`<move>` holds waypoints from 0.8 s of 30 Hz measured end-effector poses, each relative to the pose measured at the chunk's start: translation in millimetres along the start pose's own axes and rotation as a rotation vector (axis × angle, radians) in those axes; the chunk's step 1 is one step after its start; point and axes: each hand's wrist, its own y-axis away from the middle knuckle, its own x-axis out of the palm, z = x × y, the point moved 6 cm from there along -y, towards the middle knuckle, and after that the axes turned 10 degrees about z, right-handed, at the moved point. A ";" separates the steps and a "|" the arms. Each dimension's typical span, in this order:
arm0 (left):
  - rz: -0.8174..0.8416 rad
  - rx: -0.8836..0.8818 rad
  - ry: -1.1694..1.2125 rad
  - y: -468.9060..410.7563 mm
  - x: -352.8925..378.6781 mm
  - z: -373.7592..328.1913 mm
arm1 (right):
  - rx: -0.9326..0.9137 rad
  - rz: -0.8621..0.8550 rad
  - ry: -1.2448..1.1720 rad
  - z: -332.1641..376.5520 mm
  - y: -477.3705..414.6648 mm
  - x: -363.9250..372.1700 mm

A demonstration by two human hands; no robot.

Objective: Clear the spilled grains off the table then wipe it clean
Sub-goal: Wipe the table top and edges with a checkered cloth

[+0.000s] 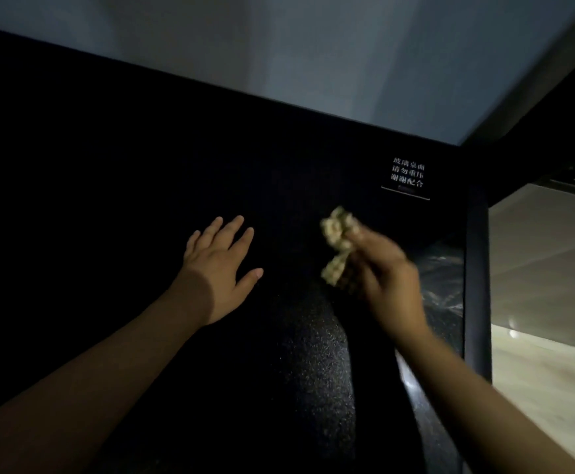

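The table [108,172] is a black glass top in dim light. My left hand [219,268] lies flat on it with the fingers spread and straight. To its right, my right hand [385,275] grips a crumpled pale cloth or tissue [338,244] just above the surface; hand and wad are blurred by motion. I cannot make out any grains on the dark top.
A small white printed label [407,177] sits near the table's far right corner. The right edge [477,285] of the table has a dark frame, with pale floor [546,336] beyond it. A grey wall [313,63] rises behind the far edge.
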 end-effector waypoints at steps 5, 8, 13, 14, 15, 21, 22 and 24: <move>-0.029 0.005 0.004 1.2 2.0 -0.7 | 0.123 -0.015 0.293 -17.1 -35.4 -6.6; -0.032 0.025 0.021 3.0 -0.5 -1.2 | 0.077 0.027 0.380 -8.9 -10.1 18.9; -0.020 0.079 0.075 17.5 -5.7 0.9 | -0.003 0.163 0.263 29.4 65.7 53.4; -0.028 0.091 0.089 24.3 -5.4 0.4 | -0.013 0.196 0.210 38.0 80.0 58.5; -0.034 0.102 0.099 32.1 -4.7 -0.5 | -0.029 0.219 0.161 45.5 90.8 61.2; -0.025 0.122 0.114 76.7 13.8 1.4 | 0.092 -0.061 0.141 30.4 53.9 8.2; -0.026 0.113 0.120 81.7 17.8 4.0 | 0.138 -0.080 0.197 21.3 39.4 0.4; -0.025 0.090 0.129 89.7 26.4 9.9 | 0.241 -0.034 0.284 3.3 19.8 -0.4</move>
